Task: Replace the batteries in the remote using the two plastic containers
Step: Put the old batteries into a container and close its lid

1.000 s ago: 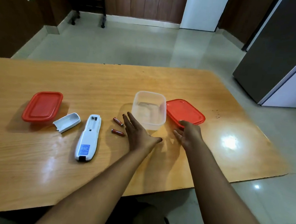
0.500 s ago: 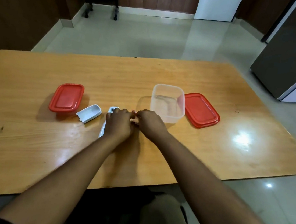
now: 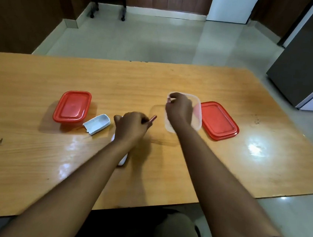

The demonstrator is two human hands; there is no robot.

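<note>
My right hand (image 3: 179, 109) hovers over the open clear container (image 3: 197, 113) and pinches a small reddish battery (image 3: 169, 100) at its fingertips. My left hand (image 3: 131, 126) is closed on a second reddish battery (image 3: 153, 118), whose tip pokes out toward the container. The white remote (image 3: 122, 160) lies mostly hidden under my left wrist. Its white battery cover (image 3: 96, 124) rests upside down to the left. A closed container with a red lid (image 3: 72, 106) sits at the far left.
A loose red lid (image 3: 218, 121) lies flat right of the clear container. All of this rests on a wooden table (image 3: 31, 163) whose near edge is by my lap. A dark cabinet (image 3: 308, 63) stands on the tiled floor at the right.
Both hands picked up a battery from beside the remote. My right hand carried its battery up over the clear container; my left hand lifted the other one slightly to the right.
</note>
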